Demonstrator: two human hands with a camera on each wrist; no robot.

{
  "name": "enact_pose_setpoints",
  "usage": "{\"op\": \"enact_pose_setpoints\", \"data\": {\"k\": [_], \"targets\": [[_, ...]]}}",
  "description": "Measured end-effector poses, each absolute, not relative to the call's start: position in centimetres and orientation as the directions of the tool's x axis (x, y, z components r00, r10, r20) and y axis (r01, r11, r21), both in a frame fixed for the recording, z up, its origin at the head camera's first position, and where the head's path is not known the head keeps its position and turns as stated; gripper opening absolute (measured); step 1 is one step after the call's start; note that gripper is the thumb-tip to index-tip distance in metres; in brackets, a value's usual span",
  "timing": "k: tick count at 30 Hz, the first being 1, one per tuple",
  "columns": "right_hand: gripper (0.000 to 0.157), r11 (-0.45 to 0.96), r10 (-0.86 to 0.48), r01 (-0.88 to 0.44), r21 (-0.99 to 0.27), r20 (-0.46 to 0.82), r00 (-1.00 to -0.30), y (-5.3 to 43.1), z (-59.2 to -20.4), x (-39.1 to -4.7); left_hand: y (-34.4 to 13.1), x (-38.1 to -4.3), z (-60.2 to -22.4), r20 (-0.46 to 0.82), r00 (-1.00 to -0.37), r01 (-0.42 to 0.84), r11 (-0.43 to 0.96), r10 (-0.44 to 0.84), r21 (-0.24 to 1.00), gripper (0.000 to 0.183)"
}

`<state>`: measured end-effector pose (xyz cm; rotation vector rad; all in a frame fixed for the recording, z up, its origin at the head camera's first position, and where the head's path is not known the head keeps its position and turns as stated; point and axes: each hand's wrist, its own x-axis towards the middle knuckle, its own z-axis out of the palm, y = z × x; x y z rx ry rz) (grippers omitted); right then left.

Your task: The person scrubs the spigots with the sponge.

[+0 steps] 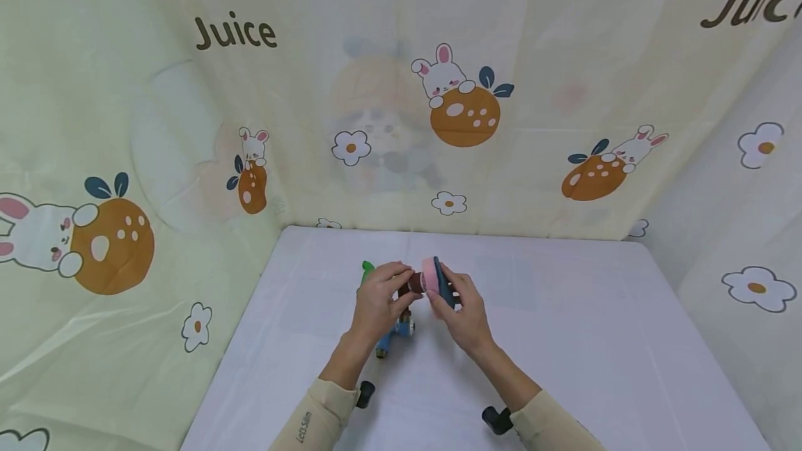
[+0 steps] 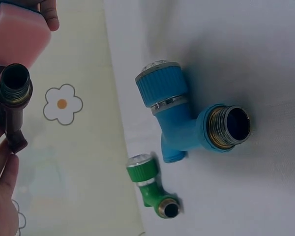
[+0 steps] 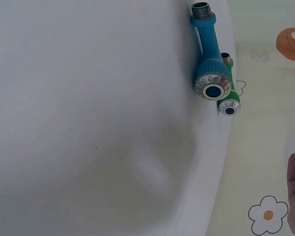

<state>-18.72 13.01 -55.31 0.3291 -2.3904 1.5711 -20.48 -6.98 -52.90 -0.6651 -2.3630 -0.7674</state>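
My left hand point(image 1: 374, 301) grips a dark brown-red angle valve point(image 2: 14, 115) above the table, its threaded open end showing in the left wrist view. Pinched in my right hand point(image 1: 468, 315) is a sponge point(image 1: 430, 274), pink on one side with a dark blue scouring layer on the other. The pink face meets the valve's knob end in the head view. Below the left hand lies a blue angle valve point(image 2: 174, 115) with a ribbed knob and a metal threaded outlet. Beyond it rests a smaller-looking green angle valve point(image 2: 147, 179), mostly hidden by the left hand in the head view.
A white cloth covers the table point(image 1: 564, 339). Behind it and at both sides hang cream curtains point(image 1: 532, 186) printed with rabbits, oranges and flowers. Black pieces sit at the left cuff point(image 1: 365, 394) and right cuff point(image 1: 497, 422).
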Motion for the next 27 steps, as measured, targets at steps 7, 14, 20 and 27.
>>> {"op": "enact_pose_setpoints", "data": {"k": [7,14,20,27], "targets": [[0.053,0.405,-0.020,-0.284,-0.869,0.302,-0.953,13.1,-55.1,-18.9,-6.9,-20.6,-53.1,0.632,-0.703,0.635,0.688,0.327,0.352,0.042],[0.054,0.445,0.009,-0.211,-0.870,0.240,-0.971,13.6,-55.5,-19.3,-6.5,-20.5,-53.9,0.576,-0.734,0.641,0.645,0.359,0.416,0.041],[0.059,0.486,0.041,-0.166,-0.858,0.212,-0.976,14.1,-55.9,-19.6,-6.2,-20.6,-56.0,0.486,-0.779,0.617,0.619,0.396,0.486,0.041],[0.062,0.499,0.063,-0.133,-0.856,0.189,-0.980,14.8,-56.3,-19.8,-5.3,-20.7,-58.8,0.368,-0.804,0.594,0.638,0.467,0.490,0.040]]}}
